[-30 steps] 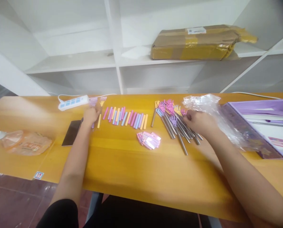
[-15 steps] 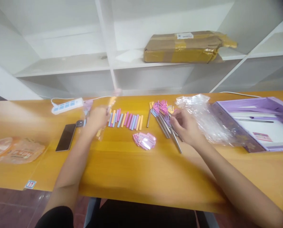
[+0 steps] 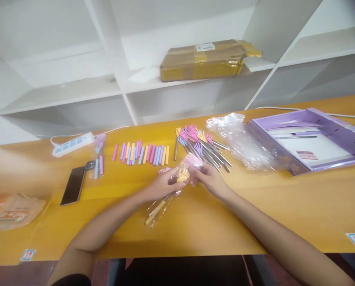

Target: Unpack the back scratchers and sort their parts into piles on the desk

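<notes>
My left hand (image 3: 162, 186) is closed on a yellow back scratcher (image 3: 182, 174) in a clear plastic bag, gripping near its hand-shaped head. The yellow handle (image 3: 155, 213) slants down toward the table's front. At the top of the bag sits a pink card (image 3: 193, 160), where the fingers of my right hand (image 3: 209, 179) pinch the plastic. Behind my hands lies a pile of metal rods with pink, yellow, blue and purple hand-shaped heads (image 3: 198, 149). Left of the pile is a row of coloured handle sleeves (image 3: 147, 154). Pink cards (image 3: 164, 170) are partly covered by my left hand.
Clear plastic bags (image 3: 240, 143) lie beside a purple box (image 3: 317, 169) on the right. To the left are bagged back scratchers (image 3: 99, 161), a phone (image 3: 73, 186), a power strip (image 3: 73, 144) and an orange-printed bag (image 3: 15, 212). A taped carton (image 3: 201, 65) rests on the shelf.
My left hand has come from the left to the middle, bringing the bagged back scratcher. My right hand has left the rod pile and moved nearer, onto the bag. The view has shifted.
</notes>
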Demonstrator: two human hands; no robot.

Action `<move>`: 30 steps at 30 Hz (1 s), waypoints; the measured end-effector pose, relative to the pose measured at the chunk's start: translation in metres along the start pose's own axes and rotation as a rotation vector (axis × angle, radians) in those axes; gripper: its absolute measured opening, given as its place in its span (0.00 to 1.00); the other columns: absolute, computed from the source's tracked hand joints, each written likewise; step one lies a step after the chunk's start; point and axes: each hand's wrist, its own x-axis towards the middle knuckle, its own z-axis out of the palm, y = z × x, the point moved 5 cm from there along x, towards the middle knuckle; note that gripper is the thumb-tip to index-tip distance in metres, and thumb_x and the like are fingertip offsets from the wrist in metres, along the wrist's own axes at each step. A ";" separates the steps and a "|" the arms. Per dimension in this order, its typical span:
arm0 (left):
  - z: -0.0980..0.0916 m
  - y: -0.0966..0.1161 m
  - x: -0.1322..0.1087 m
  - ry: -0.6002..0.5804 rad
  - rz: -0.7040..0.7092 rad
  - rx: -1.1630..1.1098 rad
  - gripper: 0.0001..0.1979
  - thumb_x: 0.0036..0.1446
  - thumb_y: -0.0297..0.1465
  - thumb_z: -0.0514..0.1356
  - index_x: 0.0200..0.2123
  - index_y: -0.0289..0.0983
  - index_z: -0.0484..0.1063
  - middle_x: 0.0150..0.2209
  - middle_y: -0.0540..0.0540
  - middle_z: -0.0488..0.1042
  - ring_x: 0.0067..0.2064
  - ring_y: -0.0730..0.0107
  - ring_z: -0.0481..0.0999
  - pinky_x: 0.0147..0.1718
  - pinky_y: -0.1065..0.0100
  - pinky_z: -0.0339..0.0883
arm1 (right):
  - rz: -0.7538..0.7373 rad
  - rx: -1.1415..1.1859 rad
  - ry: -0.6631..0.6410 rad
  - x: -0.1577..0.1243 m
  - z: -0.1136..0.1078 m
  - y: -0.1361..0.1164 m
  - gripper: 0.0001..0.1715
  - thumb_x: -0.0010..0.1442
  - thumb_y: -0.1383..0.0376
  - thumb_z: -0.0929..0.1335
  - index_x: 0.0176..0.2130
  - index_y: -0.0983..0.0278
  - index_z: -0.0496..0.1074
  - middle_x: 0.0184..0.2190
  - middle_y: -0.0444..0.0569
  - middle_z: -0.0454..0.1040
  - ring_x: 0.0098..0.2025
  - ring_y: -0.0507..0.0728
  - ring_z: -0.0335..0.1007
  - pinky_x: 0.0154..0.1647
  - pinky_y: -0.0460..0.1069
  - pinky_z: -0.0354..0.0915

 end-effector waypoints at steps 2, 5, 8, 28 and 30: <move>0.007 -0.014 0.003 -0.042 -0.004 -0.080 0.29 0.69 0.49 0.64 0.62 0.37 0.68 0.38 0.48 0.71 0.34 0.69 0.70 0.35 0.67 0.65 | -0.120 -0.212 0.142 0.001 -0.011 -0.003 0.28 0.65 0.41 0.74 0.47 0.60 0.71 0.28 0.46 0.78 0.27 0.57 0.75 0.31 0.53 0.73; 0.016 -0.029 -0.001 -0.112 -0.032 -0.096 0.26 0.71 0.48 0.63 0.61 0.36 0.68 0.33 0.52 0.69 0.30 0.72 0.67 0.31 0.69 0.62 | -0.291 -0.450 0.314 0.001 -0.027 -0.009 0.25 0.67 0.45 0.73 0.52 0.59 0.69 0.37 0.50 0.81 0.31 0.57 0.76 0.34 0.53 0.73; 0.021 -0.032 -0.008 -0.194 -0.072 -0.165 0.25 0.72 0.45 0.64 0.62 0.36 0.66 0.29 0.55 0.68 0.26 0.74 0.66 0.28 0.71 0.61 | -0.331 -0.523 0.326 0.003 -0.038 -0.010 0.15 0.73 0.50 0.67 0.47 0.59 0.69 0.40 0.51 0.81 0.32 0.57 0.76 0.35 0.53 0.73; 0.039 -0.026 -0.039 -1.000 -0.498 -0.438 0.19 0.61 0.44 0.73 0.47 0.36 0.82 0.26 0.53 0.61 0.25 0.72 0.62 0.25 0.67 0.56 | -0.155 -0.224 0.169 0.025 -0.033 0.012 0.23 0.71 0.45 0.69 0.39 0.61 0.75 0.34 0.48 0.72 0.32 0.54 0.66 0.35 0.50 0.68; 0.038 -0.027 -0.038 -0.983 -0.482 -0.451 0.18 0.62 0.44 0.73 0.43 0.35 0.83 0.25 0.52 0.63 0.25 0.71 0.62 0.25 0.67 0.56 | -0.224 -0.389 0.138 0.020 -0.021 0.005 0.16 0.71 0.52 0.69 0.44 0.62 0.77 0.40 0.52 0.75 0.35 0.56 0.69 0.41 0.53 0.71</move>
